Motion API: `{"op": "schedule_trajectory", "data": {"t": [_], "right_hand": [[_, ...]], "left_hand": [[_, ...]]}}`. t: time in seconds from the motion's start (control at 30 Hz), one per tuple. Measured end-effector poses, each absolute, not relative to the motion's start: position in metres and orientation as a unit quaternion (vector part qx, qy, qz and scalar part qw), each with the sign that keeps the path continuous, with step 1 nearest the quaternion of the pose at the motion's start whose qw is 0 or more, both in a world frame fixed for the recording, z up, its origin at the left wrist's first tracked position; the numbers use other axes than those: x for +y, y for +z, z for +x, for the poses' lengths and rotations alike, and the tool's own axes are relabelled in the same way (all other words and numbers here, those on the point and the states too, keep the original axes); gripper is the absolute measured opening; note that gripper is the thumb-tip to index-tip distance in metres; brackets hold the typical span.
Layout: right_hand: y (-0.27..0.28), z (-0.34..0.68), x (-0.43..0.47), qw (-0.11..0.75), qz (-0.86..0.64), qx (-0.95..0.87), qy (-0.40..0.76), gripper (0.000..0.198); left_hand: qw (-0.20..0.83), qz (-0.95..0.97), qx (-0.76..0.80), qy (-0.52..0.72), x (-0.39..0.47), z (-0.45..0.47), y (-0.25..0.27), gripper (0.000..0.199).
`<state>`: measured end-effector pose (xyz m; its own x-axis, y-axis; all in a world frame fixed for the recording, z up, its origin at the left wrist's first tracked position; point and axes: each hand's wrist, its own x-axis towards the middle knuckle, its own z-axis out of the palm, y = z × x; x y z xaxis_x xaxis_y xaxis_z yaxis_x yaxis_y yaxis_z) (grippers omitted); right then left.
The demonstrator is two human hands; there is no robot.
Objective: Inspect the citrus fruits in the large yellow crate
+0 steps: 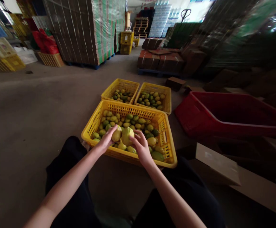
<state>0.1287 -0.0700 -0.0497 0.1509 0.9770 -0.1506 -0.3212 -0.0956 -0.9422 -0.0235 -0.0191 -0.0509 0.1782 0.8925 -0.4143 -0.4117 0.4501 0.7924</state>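
Note:
Just above a yellow plastic crate (170,148) between my knees, each of my hands grips a lemon. My left hand (107,139) is closed around a yellow-green lemon (116,134), thumb on top. In the fingers of my right hand (141,145) is a paler yellow lemon (128,136), held close beside the first one. Loose lemons, some yellow and some green (129,116), cover the crate's bottom beneath my hands. My fingertips on the far sides of the fruit are partly hidden.
Two more yellow crates (120,83) with lemons stand directly behind the near one. To the right are a large red tub (192,114) and cardboard boxes (217,163). Wrapped carton stacks (81,34) on pallets stand farther back.

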Motion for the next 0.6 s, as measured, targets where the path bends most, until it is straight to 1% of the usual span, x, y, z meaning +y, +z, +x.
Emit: {"op": "schedule_trajectory", "data": {"t": [0.1, 0.2, 0.27, 0.4, 0.53, 0.6], "right_hand": [[-0.05, 0.128, -0.067, 0.586, -0.469, -0.259, 0.608, 0.032], [-0.051, 0.127, -0.064, 0.593, -0.43, -0.194, 0.652, 0.027], [-0.052, 0.126, -0.062, 0.592, -0.413, -0.158, 0.674, 0.022], [-0.052, 0.128, -0.059, 0.584, -0.403, -0.09, 0.699, 0.015], [-0.047, 0.13, -0.061, 0.565, -0.404, -0.068, 0.716, 0.018], [-0.042, 0.13, -0.063, 0.561, -0.402, -0.076, 0.72, 0.019]], "left_hand": [[0.721, 0.247, 0.475, 0.44, -0.022, -0.022, -0.044, 0.024], [0.725, 0.169, 0.487, 0.457, -0.02, -0.022, -0.038, 0.016], [0.732, 0.123, 0.482, 0.466, -0.016, -0.023, -0.037, 0.014], [0.767, 0.08, 0.461, 0.438, -0.011, -0.026, -0.039, 0.022], [0.792, 0.049, 0.446, 0.415, -0.014, -0.025, -0.04, 0.031], [0.78, 0.046, 0.451, 0.433, -0.016, -0.025, -0.037, 0.029]]}}
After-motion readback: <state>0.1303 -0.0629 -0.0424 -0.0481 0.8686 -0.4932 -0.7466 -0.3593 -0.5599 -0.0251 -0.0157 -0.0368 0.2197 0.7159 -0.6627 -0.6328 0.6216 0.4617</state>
